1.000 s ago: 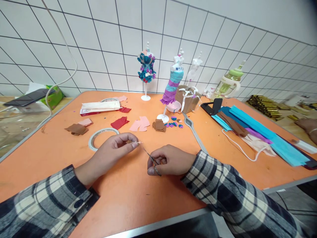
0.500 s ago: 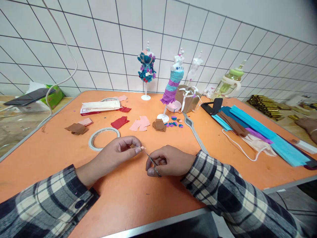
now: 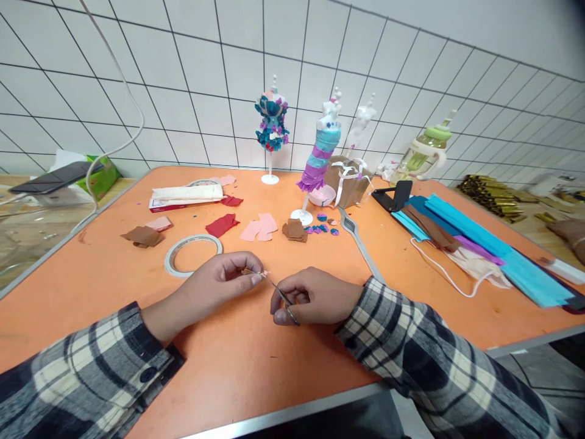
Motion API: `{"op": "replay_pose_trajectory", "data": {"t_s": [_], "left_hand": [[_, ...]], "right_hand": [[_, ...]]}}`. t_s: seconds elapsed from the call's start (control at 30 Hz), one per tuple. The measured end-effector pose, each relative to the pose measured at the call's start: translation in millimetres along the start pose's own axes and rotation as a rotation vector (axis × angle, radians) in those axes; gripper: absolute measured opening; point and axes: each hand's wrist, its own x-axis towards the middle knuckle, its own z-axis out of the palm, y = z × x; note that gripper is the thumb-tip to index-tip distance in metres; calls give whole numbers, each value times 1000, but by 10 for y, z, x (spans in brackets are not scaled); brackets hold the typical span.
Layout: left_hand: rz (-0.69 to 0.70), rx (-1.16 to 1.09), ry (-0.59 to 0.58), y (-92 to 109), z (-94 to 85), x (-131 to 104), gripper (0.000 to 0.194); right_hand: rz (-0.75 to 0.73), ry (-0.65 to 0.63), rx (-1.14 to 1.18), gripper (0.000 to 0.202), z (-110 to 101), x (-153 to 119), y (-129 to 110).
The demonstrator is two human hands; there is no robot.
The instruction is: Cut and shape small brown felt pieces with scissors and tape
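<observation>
Above the orange table (image 3: 219, 366), my left hand (image 3: 214, 283) pinches a small scrap of pink and brown crepe paper (image 3: 264, 274) between thumb and fingertips. My right hand (image 3: 315, 296) is closed on small metal scissors (image 3: 284, 297); a finger loop shows below the thumb. Their tip points up and left, right at the paper scrap; whether the blades touch it I cannot tell. Behind the hands lie cut pieces of pink paper (image 3: 259, 227), brown paper (image 3: 295, 230) and red paper (image 3: 222, 225). A tape roll (image 3: 169, 263) lies beyond my left wrist.
Small dress forms, one in teal flowers (image 3: 272, 125) and one in a blue and purple dress (image 3: 320, 152), stand at the back. A paper bag (image 3: 354, 186) and bottle (image 3: 423, 152) are behind. Blue paper strips (image 3: 475, 235) lie right. Another person's hand (image 3: 571, 235) shows at the far right.
My hands keep almost the same pose, with scissors and scrap still together. The view has shifted very slightly. At the far right the other person's hand has moved a little.
</observation>
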Motion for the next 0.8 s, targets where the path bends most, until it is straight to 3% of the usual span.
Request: {"op": "replay_pose_trajectory", "data": {"t_s": [0.1,0.57,0.8], "left_hand": [[17,5,-36,11,6,5,20],[-41,1,33,7,11,25,24],[-43,-12,10,1,3,26,21]], "right_hand": [[-6,-1,3,27,3,-2,-2],[-10,23,23,27,-15,7,14],[-10,1,84,26,-20,9,20]]}}
